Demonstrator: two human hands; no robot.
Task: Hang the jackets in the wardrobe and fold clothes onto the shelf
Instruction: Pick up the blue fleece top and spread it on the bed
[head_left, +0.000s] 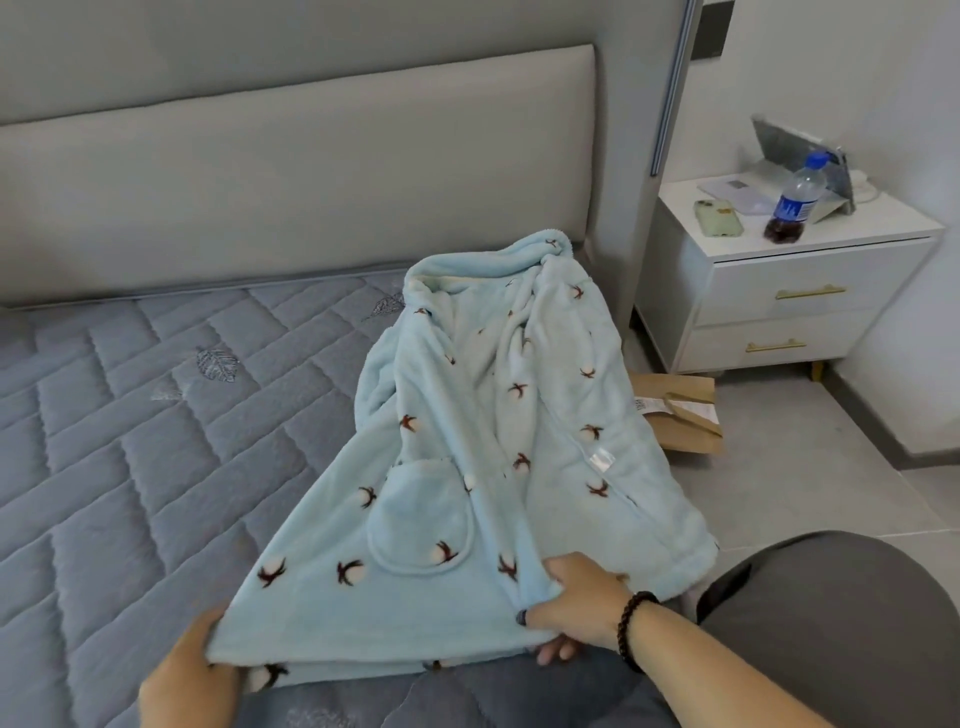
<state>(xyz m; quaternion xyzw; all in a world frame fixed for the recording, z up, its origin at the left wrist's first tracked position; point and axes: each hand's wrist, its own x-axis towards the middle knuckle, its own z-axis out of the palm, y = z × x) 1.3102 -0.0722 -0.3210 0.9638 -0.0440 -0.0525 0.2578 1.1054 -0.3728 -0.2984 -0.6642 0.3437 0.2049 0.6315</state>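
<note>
Fleece robe (483, 441) spread on mattress (130, 415), left hand (182, 675) and right hand (576, 608) — fingers curled — gripping its hem.

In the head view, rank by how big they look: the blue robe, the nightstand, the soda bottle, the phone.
1. Blue robe, though it lies nearest the camera.
2. Nightstand.
3. Soda bottle.
4. Phone, close to the bottle.

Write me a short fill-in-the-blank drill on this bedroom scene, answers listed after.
1. Both hands, left hand and right hand, grip the hem of the light blue fleece ____.
2. It lies on the grey quilted ____.
3. The blue-capped plastic bottle stands on the white ____.
4. The right wrist wears a dark beaded ____.

Answers: robe; mattress; nightstand; bracelet
</note>
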